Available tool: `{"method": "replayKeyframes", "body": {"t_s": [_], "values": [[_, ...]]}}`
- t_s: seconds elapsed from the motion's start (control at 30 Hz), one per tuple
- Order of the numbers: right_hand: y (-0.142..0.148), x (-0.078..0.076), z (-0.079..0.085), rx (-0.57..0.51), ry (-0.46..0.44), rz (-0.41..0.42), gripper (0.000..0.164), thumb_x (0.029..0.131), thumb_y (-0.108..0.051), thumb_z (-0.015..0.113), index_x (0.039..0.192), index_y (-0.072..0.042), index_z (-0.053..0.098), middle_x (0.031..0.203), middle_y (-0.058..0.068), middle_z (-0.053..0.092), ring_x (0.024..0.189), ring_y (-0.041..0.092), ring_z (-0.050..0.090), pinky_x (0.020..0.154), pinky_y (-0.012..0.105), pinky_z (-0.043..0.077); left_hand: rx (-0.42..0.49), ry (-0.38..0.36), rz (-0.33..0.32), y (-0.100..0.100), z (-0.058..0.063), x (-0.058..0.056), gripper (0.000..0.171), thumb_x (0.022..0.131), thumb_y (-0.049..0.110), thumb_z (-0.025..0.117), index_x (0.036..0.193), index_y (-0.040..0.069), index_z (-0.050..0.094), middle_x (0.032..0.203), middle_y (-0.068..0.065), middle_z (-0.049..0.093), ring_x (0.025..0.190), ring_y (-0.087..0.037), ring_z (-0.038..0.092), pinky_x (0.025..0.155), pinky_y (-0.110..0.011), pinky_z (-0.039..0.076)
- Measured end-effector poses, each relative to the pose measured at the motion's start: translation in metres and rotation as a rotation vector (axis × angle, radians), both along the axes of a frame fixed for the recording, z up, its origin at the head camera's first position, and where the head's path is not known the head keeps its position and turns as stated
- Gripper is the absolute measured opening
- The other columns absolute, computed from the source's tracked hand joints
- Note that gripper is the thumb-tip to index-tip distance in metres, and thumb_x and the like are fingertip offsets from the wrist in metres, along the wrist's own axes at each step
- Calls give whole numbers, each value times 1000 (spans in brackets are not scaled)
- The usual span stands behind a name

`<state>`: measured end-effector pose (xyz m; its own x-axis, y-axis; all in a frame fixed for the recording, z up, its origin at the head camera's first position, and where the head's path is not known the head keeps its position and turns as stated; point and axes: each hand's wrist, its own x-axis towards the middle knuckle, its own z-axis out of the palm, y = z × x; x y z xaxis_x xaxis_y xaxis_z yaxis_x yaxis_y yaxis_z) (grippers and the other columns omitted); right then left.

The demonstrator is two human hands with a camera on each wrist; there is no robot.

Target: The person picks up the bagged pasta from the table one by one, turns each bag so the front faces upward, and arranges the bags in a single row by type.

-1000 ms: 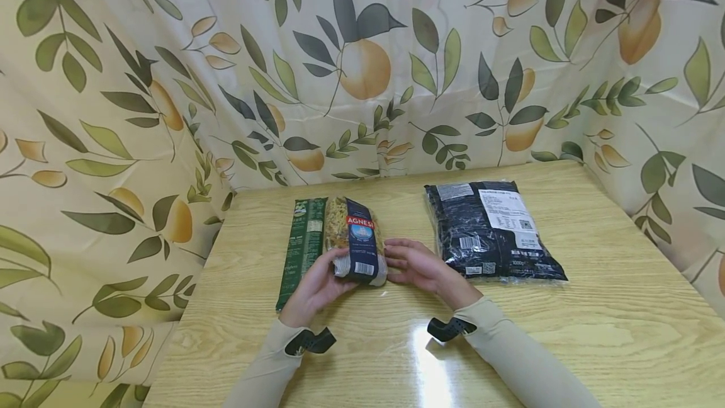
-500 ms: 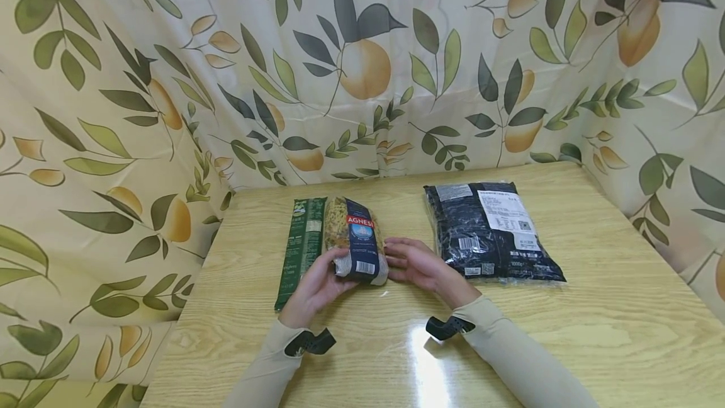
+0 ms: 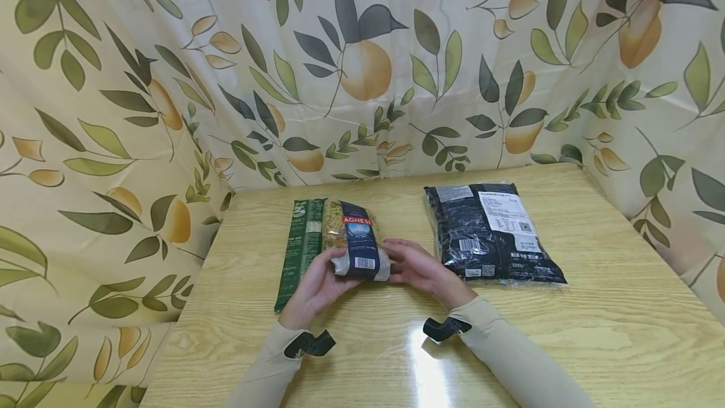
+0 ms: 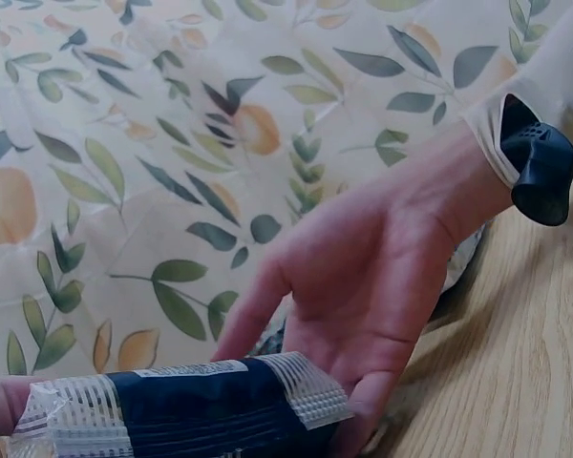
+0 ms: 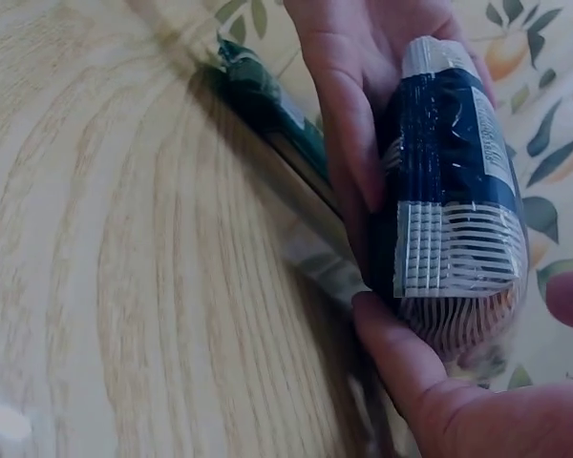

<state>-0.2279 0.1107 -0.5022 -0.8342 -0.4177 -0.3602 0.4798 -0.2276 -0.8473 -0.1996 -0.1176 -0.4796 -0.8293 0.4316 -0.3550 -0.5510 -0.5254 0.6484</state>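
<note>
A bag of pasta (image 3: 358, 238) with a navy Agnesi label and striped ends lies tilted between both hands, its near end lifted. My left hand (image 3: 318, 285) grips its near left corner, thumb on top and fingers underneath. At the bag's right side my right hand (image 3: 420, 272) touches it with fairly straight fingers; in the right wrist view the thumb (image 5: 570, 299) stands apart from the bag. In the left wrist view, the bag's near end (image 4: 201, 410) hides part of the right hand's fingers. A long green packet (image 3: 300, 250) lies just left of the bag.
A large black plastic package (image 3: 481, 225) with white labels lies to the right on the wooden table (image 3: 374, 357). A fruit-patterned curtain (image 3: 419, 80) encloses the back and sides. Each wrist carries a black camera mount (image 3: 310, 344).
The pasta bag has turned slightly, its far end shifting left and its near end rising a little. My right hand has moved slightly left with it. The other packages stay put.
</note>
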Motion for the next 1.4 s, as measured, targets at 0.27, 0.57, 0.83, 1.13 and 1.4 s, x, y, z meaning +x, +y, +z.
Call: {"method": "replayKeyframes", "body": {"t_s": [0.27,0.57,0.83,1.13,1.4], "values": [[-3,1,-1,-23,-6,-4,69,109,-25,44,163,-3,7,162,27,26,115,27,57,91,36,56,3,8,-25,-1,-2,1,65,106,17,35,165,7,7,168,-23,18,158,-39,20,128,-54,20],[-6,0,3,15,-14,-16,71,108,-24,50,165,-9,11,126,6,57,106,18,60,89,35,53,17,-9,-34,-1,-3,0,64,107,16,33,165,8,8,170,-23,17,158,-38,19,129,-54,18],[-5,1,3,-21,-22,9,68,109,-21,48,167,-15,11,138,17,48,115,25,56,106,51,51,18,-2,-65,-3,-7,0,65,106,16,32,165,7,7,171,-24,15,160,-39,16,130,-56,15],[-7,6,6,-27,-34,-12,68,109,-18,49,166,-17,14,153,26,37,125,32,53,107,55,51,16,-10,-65,-3,-9,2,64,107,17,33,165,8,8,170,-24,16,159,-39,17,130,-57,13],[-7,7,10,-1,-11,-50,67,108,-16,50,166,-16,15,148,26,42,117,30,60,99,52,56,-39,15,-103,-5,-10,3,64,107,21,31,165,5,8,171,-27,15,159,-43,14,128,-63,10]]}}
